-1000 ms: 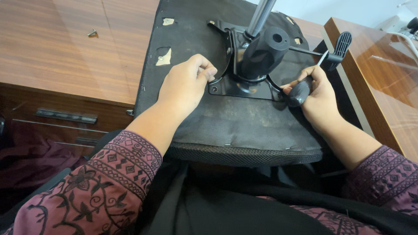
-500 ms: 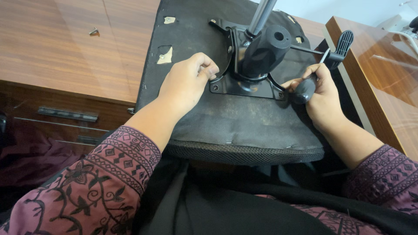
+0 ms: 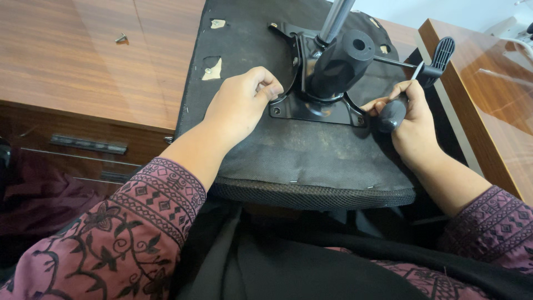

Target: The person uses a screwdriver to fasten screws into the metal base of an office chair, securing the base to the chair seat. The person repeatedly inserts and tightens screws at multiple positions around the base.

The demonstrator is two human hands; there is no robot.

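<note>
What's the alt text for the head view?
A left hand presses on a black metal plate bolted under an upturned chair seat, while the right hand grips a black-handled tool at the plate's corner.

An upturned black chair seat [image 3: 311, 150] bears a black metal mechanism plate [image 3: 311, 108]; dark-handled screwdriver [image 3: 392, 113] at its corner.

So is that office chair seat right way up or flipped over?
Flipped over. The chair seat lies underside up on the desk, its black mounting plate and metal column pointing upward.
</note>
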